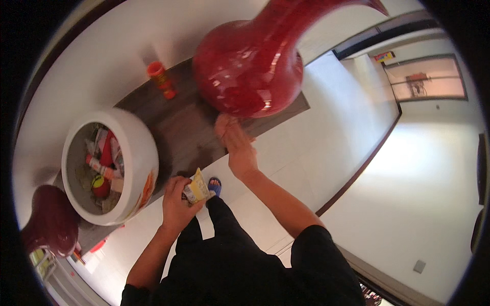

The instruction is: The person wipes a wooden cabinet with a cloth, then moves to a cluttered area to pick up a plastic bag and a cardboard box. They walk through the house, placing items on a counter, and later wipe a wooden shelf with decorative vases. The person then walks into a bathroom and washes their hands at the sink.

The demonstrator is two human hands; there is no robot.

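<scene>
My left hand (178,204) grips a small yellow-and-white packet (198,188) in front of the dark wooden shelf top (183,134). My right hand (243,153) reaches over the shelf's front edge, beside the foot of a large glossy red vase (249,72). A blurred pinkish shape lies at its fingertips; whether this is a cloth in the hand or only fingers and their reflection is not clear. Left of my hands stands a white ceramic pot (147,153), with papers, a red-and-yellow round thing (100,186) and other small items inside.
An orange-red tube (161,80) stands on the shelf near the wall. At the far left is a second dark red vase (53,222). Below the shelf edge, my foot in a blue sandal (214,186) rests on the pale tiled floor (294,168). A framed picture (425,78) hangs at right.
</scene>
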